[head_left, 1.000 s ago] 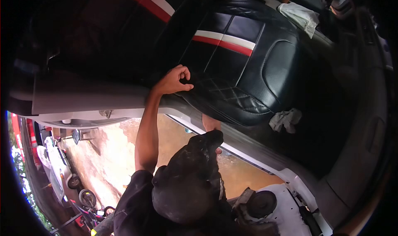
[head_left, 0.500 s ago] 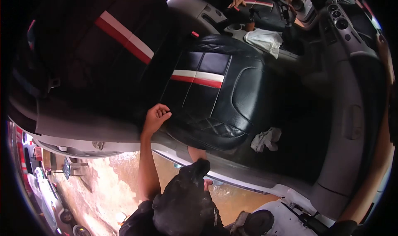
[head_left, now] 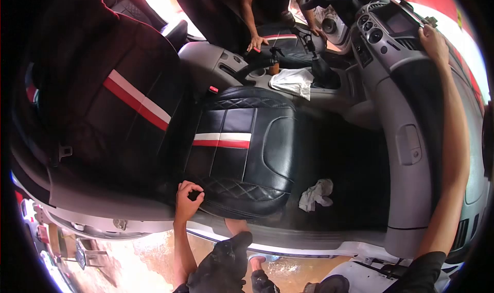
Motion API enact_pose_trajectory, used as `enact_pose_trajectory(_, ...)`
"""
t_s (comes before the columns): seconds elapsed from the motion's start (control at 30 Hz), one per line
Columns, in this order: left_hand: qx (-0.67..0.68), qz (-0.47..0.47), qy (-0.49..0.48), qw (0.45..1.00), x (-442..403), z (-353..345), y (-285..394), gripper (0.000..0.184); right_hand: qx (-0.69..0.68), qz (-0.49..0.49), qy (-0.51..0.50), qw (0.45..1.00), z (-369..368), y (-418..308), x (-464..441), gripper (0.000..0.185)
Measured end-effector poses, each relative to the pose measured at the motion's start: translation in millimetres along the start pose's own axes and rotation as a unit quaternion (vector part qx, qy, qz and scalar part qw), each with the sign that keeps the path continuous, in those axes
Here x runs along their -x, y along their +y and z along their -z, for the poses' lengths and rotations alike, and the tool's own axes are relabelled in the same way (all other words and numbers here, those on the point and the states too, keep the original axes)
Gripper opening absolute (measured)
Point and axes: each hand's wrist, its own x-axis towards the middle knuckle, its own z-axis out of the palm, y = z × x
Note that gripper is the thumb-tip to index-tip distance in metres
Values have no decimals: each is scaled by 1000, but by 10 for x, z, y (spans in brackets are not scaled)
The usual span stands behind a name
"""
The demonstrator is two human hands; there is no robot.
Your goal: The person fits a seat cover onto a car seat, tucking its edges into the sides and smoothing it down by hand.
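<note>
Right hand (head_left: 435, 43): at the dash's windscreen edge, just beside the screen (head_left: 399, 21); fingers bent, though whether they grip the edge or something small cannot be told.
Right arm: stretched long over the dash; a shift of the body could pull the fingers away or drag the sleeve along the top, overreach being the likely cause.
Left hand (head_left: 189, 199): by the near back corner of the seat cushion, fingers curled and thumb bent toward them; whether anything is inside cannot be told. If weight goes onto it, it could slip off the rounded edge, as the cover looks slick.
Bottle (head_left: 275, 65): on the console (head_left: 206, 56), near the co-worker's hand (head_left: 254, 42); a stray elbow could tip it.
Floor cloth (head_left: 315, 194): crumpled near the seat's front near corner; a foot could catch it.
Seat (head_left: 234, 161): inside the doorway, black and glossy, with quilted side bolsters and a white-and-red band across the cushion.
Dash (head_left: 419, 89): along the car's front; dark top, grey lower face, round vents beside the screen.
</note>
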Motion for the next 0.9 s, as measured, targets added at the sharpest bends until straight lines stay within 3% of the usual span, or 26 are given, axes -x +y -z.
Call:
enact_pose_trajectory(0.03,5,24,21,999,15,0,29,14,-1,-1,9,1000,1,-22,9,39)
enact_pose_trajectory(0.13,-175,-25,176,968,46,-49,-244,11,-4,-11,-24,1000,31,-36,-5,39)
enact_pose_trajectory(0.27,-99,-84,148,980,204,-215,184,11,-2,-21,-28,999,87,-116,27,37)
enact_pose_trajectory(0.37,-65,-65,121,988,278,-235,330,8,4,-17,-37,999,108,-107,11,37)
enact_pose_trajectory(0.47,-140,-10,197,970,194,-153,83,5,-4,-26,-33,999,101,-130,43,37)
enact_pose_trajectory(0.7,-109,-43,139,983,290,-307,389,8,-3,-39,-42,998,151,-207,86,38)
enact_pose_trajectory(0.9,-171,8,212,962,209,-209,125,6,6,-39,-47,998,209,-217,75,38)
